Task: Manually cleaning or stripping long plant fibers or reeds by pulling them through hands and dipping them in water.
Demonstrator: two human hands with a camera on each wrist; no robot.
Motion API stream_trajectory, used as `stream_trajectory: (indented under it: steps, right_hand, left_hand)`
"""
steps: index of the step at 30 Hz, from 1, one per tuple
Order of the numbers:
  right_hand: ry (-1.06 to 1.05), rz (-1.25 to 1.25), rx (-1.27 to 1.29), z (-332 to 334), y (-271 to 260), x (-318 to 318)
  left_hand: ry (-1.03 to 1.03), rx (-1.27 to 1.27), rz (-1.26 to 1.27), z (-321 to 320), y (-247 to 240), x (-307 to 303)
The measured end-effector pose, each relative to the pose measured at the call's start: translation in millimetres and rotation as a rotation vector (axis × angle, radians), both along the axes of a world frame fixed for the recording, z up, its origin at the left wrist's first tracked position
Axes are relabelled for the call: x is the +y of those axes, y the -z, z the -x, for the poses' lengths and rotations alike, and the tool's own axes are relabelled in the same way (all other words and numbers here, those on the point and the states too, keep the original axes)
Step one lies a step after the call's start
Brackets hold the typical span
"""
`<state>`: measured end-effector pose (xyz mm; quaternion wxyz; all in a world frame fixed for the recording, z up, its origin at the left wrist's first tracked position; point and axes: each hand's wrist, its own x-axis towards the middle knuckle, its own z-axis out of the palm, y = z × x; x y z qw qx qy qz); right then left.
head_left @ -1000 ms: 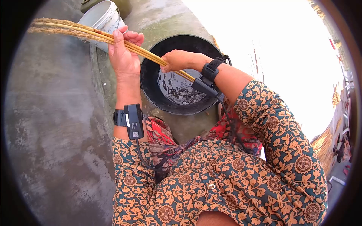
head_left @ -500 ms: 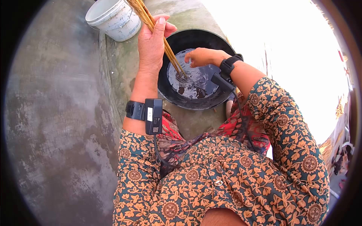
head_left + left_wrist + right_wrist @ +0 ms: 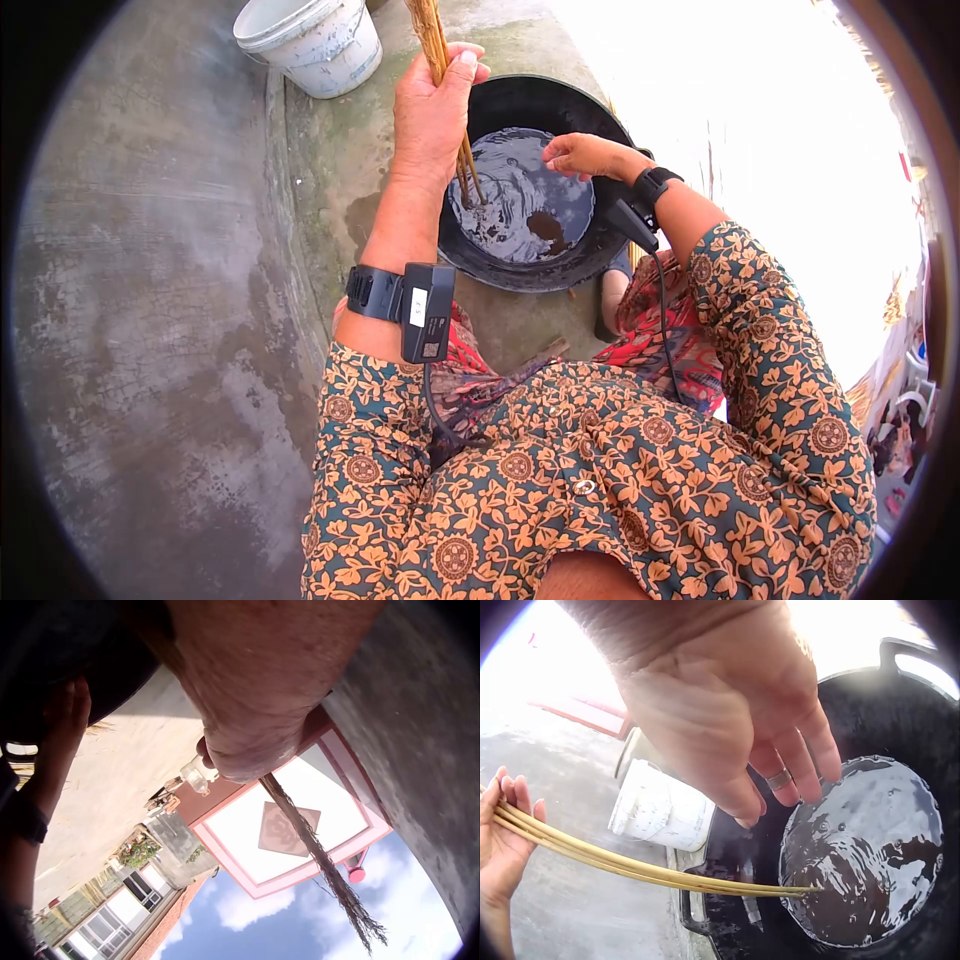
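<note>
My left hand [image 3: 430,115] grips a small bundle of thin yellowish stalks [image 3: 630,865]. Their bristly tops [image 3: 345,900] stick out past the fist. The stalks slant down into a black basin [image 3: 545,98], and their lower ends dip into the shallow water [image 3: 530,190] there. Over the right part of the basin hovers my right hand [image 3: 592,157], holding nothing. Its fingers hang loosely bent, with a ring [image 3: 778,780] on one of them, above the water.
A white, stained bucket [image 3: 325,55] stands left of the basin on the concrete floor [image 3: 170,300]. Close to the basin's near right side is a foot [image 3: 613,298]. Bright, washed-out ground lies to the right. Cables run from both wrist cameras.
My left hand has swung the stalks from lying nearly level to pointing down, with their ends now in the water. My right hand has let go of them and drawn right.
</note>
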<state>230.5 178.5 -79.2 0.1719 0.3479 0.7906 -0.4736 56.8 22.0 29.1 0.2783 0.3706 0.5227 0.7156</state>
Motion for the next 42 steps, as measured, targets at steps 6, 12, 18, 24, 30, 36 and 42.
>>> stream_trajectory:
  steps: [6,12,18,24,30,36,42]
  right_hand:
    - [1.161,0.52,0.418,-27,113,1]
    - [1.675,0.577,0.099,-104,228,-38]
    - [1.708,0.604,0.307,-129,277,-41]
    - [1.496,1.428,0.414,-73,171,-84]
    - [0.594,1.356,0.644,41,-45,-25]
    - [0.115,0.571,0.638,88,-218,-22]
    - [-0.016,0.245,0.689,98,-251,-24]
  left_hand:
    - [-0.032,0.049,0.035,-2,-20,-3]
    - [-0.003,0.024,0.147,-17,-15,-6]
    - [0.02,-0.026,0.159,-20,-23,-10]
    - [0.011,-0.085,0.159,-19,-26,-5]
    - [-0.042,-0.018,0.102,-6,-18,5]
    - [-0.001,-0.128,0.036,7,-3,13]
    - [0.158,-0.146,-0.002,12,-9,24]
